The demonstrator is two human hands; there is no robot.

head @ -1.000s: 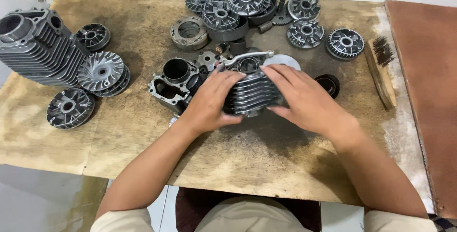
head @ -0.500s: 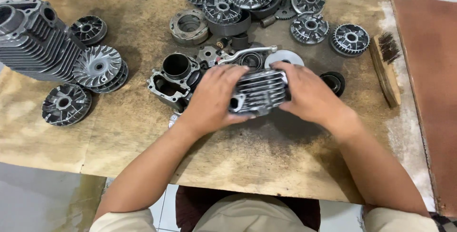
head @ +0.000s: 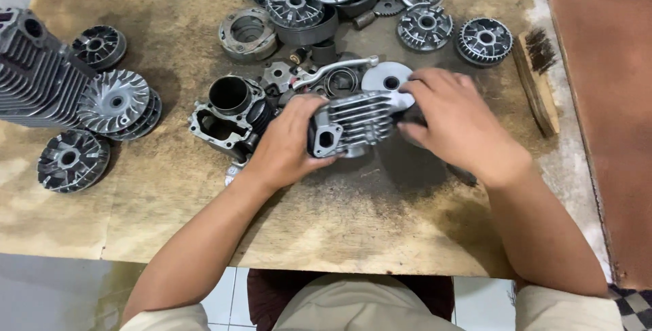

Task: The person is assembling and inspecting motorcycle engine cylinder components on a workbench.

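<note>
- Since a second ago, both hands have lifted the finned cylinder head (head: 354, 124) a little and turned it, so that its flat end face with the dark port now looks toward the person's left, where before the fins faced up under the palms.
- Long axis of the cylinder head now runs roughly left to right across the bench (head: 380, 229), tilted slightly up at the right end.
- It sits directly between the two hands, just above the bench surface near the middle, in front of the pile of dark parts.
- Left hand (head: 288, 144) is closed on the left end: the thumb lies along the near side and the fingers curl over the top edge beside the port.
- Right hand (head: 456, 122) is cupped over the right end, fingers spread and bent, fingertips on the fins; its palm hides that end, so I cannot tell how firmly it grips.
- Both hands are equally near, each touching one end; the forearms come in from the bottom of the view and converge on it.
- Just behind the left hand stands a cylinder block (head: 229, 110) with a round bore.
- A silver lever (head: 336, 69) and a pale round disc (head: 386, 76) lie just beyond the cylinder head.
- Well to the right, a wire brush (head: 536, 80) lies apart from the right hand.
</note>
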